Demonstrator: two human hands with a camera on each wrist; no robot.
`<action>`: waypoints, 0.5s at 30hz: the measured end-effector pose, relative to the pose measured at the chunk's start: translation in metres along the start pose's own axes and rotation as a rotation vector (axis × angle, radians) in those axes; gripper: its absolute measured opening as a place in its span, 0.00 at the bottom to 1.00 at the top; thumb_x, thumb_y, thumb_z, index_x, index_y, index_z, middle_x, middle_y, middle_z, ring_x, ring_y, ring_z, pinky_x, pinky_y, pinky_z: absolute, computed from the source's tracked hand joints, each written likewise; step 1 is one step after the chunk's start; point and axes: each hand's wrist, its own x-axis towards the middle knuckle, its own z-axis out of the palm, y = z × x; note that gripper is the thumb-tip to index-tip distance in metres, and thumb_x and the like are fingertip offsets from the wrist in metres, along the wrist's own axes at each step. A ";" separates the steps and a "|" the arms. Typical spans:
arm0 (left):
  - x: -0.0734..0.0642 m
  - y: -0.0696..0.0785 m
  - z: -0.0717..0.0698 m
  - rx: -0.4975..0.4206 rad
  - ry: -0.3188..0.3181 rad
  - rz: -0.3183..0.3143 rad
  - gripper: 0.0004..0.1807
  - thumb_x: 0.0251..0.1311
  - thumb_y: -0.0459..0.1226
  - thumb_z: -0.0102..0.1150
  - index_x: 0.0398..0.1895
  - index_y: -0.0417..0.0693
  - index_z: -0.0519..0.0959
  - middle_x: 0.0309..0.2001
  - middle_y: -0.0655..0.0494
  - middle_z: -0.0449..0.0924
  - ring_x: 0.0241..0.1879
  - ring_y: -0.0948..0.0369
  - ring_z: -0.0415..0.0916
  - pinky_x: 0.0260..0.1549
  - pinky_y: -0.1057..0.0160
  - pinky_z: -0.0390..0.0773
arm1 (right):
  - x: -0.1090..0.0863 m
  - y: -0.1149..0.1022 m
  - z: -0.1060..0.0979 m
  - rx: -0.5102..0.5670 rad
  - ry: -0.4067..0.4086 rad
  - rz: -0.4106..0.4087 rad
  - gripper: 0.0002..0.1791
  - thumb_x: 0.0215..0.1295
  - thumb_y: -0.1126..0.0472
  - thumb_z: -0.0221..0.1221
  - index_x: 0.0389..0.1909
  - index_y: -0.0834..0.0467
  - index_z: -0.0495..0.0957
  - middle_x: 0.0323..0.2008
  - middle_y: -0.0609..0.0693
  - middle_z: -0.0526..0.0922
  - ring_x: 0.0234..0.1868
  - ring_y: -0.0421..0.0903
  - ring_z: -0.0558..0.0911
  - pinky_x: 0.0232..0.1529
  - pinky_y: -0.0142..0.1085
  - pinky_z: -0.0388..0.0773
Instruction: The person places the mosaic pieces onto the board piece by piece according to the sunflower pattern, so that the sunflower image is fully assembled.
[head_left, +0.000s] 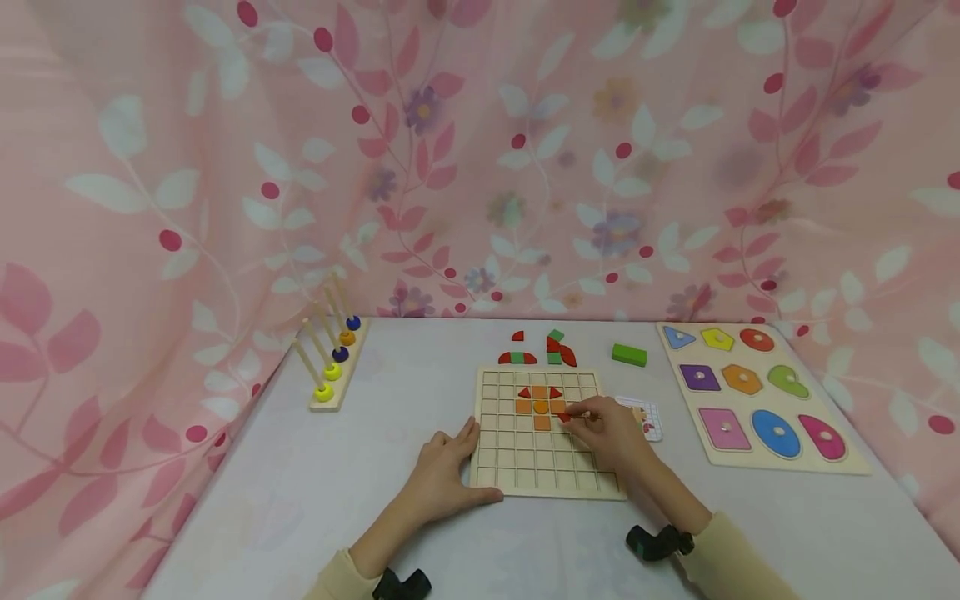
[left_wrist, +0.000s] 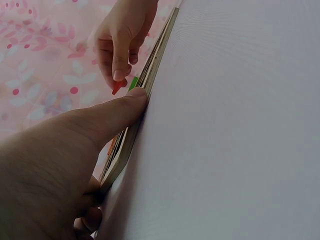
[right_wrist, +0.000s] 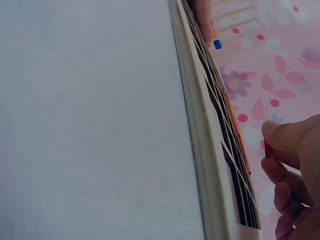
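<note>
In the head view my right hand (head_left: pixel 611 433) pinches a small red piece (head_left: pixel 565 417) between thumb and fingertips, close over the wooden grid board (head_left: pixel 517 462). The right wrist view shows the red piece (right_wrist: pixel 268 149) partly hidden by the thumb. My left hand (head_left: pixel 446 475) rests at the board's near left corner, its thumb along the front edge and its fingers against the left side. On the grid, orange squares (head_left: pixel 542 422) surround an orange round piece (head_left: pixel 542 407) in a cross, with red triangles (head_left: pixel 524 392) at the two far corners.
Behind the board lie loose red and green pieces (head_left: pixel 517 358) and a green block (head_left: pixel 629 355). A printed card (head_left: pixel 651 421) lies partly behind my right hand. A shape puzzle board (head_left: pixel 761 454) stands right; a peg stand with coloured rings (head_left: pixel 325 405) stands left.
</note>
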 end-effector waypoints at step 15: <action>0.000 0.003 -0.001 0.013 -0.001 -0.004 0.66 0.46 0.70 0.77 0.81 0.41 0.64 0.83 0.51 0.59 0.39 0.62 0.57 0.37 0.63 0.60 | -0.009 0.020 0.016 0.003 0.057 -0.141 0.11 0.66 0.60 0.74 0.48 0.54 0.89 0.47 0.44 0.88 0.49 0.43 0.84 0.50 0.40 0.82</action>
